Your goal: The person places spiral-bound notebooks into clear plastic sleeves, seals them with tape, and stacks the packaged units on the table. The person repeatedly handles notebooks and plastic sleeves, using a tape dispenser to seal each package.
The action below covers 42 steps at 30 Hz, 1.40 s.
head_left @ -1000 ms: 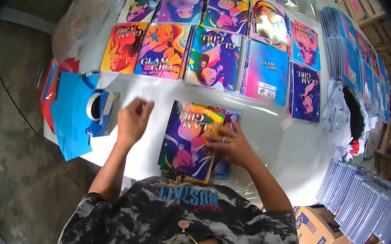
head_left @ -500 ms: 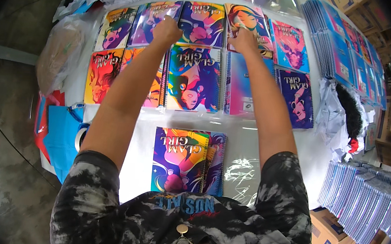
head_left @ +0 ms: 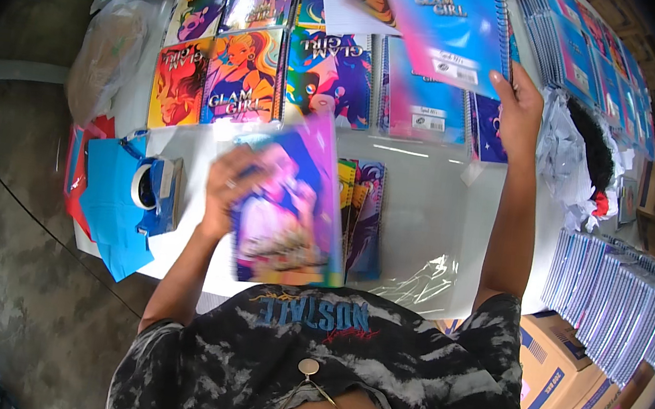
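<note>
Notebooks with bright printed covers and spiral wire bindings point(head_left: 245, 74) lie in two rows on the white, plastic-covered surface point(head_left: 430, 188), in the head view. At the front of it, close to the person, is a small pile of colourful spiral notebooks point(head_left: 367, 217), of which only the right part is visible.

The left hand point(head_left: 226, 185) holds a purple and pink notebook with a printed figure point(head_left: 291, 200). Its fingers are closed on the upper left part of this notebook, which is blurred and tilted, and it covers the left part of the pile. Whether it touches the pile, I cannot tell.

The right hand point(head_left: 523, 106) is farther away, at the right end of the rows. It grips a blue and pink rectangular notebook with a white label point(head_left: 452, 29) by the lower right corner; the thumb is in front, and the other fingers are mostly hidden. This notebook is raised above the rows, with its spiral at the right. Just at its left, a tilted white sheet with an orange-brown picture point(head_left: 360, 2) shows; I cannot tell if it belongs to the same notebook.

To the left of the left hand stands a blue tape dispenser with a white roll point(head_left: 152, 194), beside a flat light-blue sheet point(head_left: 114, 200).
</note>
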Motion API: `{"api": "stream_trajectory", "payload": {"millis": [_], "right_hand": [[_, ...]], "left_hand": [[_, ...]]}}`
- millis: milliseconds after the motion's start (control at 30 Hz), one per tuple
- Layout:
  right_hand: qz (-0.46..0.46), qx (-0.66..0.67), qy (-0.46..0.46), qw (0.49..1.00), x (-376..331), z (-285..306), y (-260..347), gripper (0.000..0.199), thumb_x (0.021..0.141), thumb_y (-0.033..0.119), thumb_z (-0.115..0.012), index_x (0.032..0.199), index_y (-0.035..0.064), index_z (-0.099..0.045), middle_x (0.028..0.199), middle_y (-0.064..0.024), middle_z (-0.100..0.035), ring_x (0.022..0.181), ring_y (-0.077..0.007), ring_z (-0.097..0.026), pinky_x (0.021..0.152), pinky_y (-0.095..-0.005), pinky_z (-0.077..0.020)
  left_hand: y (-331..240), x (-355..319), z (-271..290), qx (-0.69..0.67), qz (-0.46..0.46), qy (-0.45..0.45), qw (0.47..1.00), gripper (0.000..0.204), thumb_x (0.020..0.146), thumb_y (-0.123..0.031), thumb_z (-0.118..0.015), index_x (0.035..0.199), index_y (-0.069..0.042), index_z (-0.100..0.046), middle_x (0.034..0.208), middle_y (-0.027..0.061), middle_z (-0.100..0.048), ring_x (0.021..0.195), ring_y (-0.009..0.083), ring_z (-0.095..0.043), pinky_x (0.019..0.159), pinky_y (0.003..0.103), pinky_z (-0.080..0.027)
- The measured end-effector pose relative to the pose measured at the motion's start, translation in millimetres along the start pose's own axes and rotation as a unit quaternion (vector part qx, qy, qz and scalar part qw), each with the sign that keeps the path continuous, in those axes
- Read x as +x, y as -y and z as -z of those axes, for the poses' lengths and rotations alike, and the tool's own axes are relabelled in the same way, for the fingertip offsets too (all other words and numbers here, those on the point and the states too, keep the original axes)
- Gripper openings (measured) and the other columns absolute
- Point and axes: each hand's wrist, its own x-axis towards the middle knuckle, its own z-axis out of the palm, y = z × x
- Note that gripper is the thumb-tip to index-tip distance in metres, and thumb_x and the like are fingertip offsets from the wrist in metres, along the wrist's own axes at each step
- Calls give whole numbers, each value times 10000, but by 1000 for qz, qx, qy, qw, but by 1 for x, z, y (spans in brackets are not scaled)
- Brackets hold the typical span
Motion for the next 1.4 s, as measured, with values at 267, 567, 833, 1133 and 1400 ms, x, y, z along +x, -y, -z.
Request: {"api": "stream_trajectory", "payload": {"millis": [267,567,833,1133,1400], "right_hand": [[277,70,239,928,-110,-72,-4,255,739,-5,-611,920,159,-684,1089,6,-650,1167,-254,-503,1054,-472,-235],[189,-201,-85,957,3,-40,-90,271,717,83,-588,976,97,-666,775,-131,-607,772,-317,-548,763,-432,-414],[-182,-390,-251,867,110,33,-159,420,781,247,-682,1091,-5,-554,1007,-167,-640,874,-265,-626,833,-378,-444],[315,-129,96,935,-145,-50,63,322,604,136,-714,916,99,-644,972,-60,-632,856,-246,-582,785,-388,-453],[-249,-35,126,960,-260,-115,-20,773,737,474,-679,1234,-60,-424,1097,-250,-560,1093,-349,-499,901,-425,-404]], "left_hand": [[-36,-74,-43,-439,387,-54,809,647,961,-420,-334,1442,-56,-100,1445,157,-221,1307,277,-277,1069,393,-240],[-85,-44,-60,-282,392,-21,875,1070,733,-13,-712,1418,-46,110,1263,246,-372,1135,279,-435,1009,366,-326],[-88,-42,-57,-330,412,-38,848,1053,739,-13,-703,1424,-62,95,1238,214,-395,1106,256,-458,959,356,-393],[-60,-66,-67,-344,415,-71,839,752,931,-338,-494,1411,49,-65,1347,248,-332,1236,271,-362,1041,335,-281],[-50,-66,-62,-394,352,9,849,902,733,-115,-682,1378,104,-90,1303,249,-382,1202,306,-410,1005,329,-341]]}}
